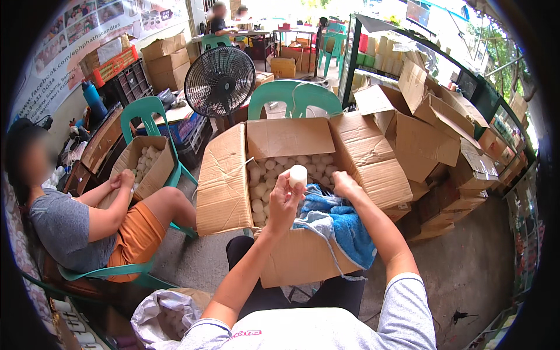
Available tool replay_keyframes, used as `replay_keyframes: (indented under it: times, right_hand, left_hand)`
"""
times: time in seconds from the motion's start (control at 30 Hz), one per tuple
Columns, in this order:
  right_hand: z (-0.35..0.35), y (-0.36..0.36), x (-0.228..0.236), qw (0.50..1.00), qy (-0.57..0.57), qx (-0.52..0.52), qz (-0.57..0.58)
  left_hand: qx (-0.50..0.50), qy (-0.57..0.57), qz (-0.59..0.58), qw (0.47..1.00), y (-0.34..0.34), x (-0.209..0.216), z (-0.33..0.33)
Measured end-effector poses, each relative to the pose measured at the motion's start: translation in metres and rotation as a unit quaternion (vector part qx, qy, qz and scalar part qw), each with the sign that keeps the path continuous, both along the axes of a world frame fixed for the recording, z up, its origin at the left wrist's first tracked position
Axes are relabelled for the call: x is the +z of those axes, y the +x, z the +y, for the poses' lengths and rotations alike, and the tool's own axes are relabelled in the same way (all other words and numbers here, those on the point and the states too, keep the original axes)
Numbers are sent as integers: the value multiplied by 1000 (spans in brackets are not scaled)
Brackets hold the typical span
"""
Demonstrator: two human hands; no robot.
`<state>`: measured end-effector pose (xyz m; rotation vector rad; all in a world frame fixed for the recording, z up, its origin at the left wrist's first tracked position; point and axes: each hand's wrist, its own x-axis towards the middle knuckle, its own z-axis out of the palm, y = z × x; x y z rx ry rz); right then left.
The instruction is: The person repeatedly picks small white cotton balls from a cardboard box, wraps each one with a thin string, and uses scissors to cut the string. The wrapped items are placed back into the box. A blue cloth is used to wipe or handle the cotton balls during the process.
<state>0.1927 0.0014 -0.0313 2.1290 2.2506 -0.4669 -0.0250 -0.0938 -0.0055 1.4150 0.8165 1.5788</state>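
White short cylinder (298, 175), smooth, one piece: held upright, or nearly so, at the fingertips of the left hand (284, 197), above the open carton and just beyond the towel's edge.

Right hand (345, 184): over the carton's right side, fingers bent down toward the contents; whether they grip anything cannot be told.

Blue towel (349, 227), with paler patches: bunched between the two forearms, draped over the near right corner of the carton. Pale cord hanging down its front.

Large brown carton (297, 265): before the wearer, at the lap, flaps spread outward. Contents: many small white pieces (259, 189), loosely heaped, rounded or cylindrical.

Green plastic chair (294, 96): behind the carton's far flap.

Black pedestal fan (220, 80): beyond the carton, to the left.

Seated co-worker (73, 219), grey shirt, orange shorts: at left, both hands together at a smaller carton (156, 179) of similar white pieces, set on another green chair.

White sack (153, 315): on the floor, lower left, open-mouthed.

Brown cartons (429, 137), several: piled at right, some with flaps raised, beside a dark-framed shelf.
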Motion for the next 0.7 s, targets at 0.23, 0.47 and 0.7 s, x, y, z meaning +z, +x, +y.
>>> replay_keyframes:
  times: [0.23,0.47,0.7]
  right_hand:
    - [3,0,-6,997,43,-57,10]
    - [0,9,-19,998,33,23,54]
    - [0,-5,-8,998,-64,19,-6]
  left_hand:
    - [-18,-18,-9,1000,2,5,-3]
    - [-23,-16,-10,1000,2,4,-1]
    - [-21,-32,14,999,-1,5,-3]
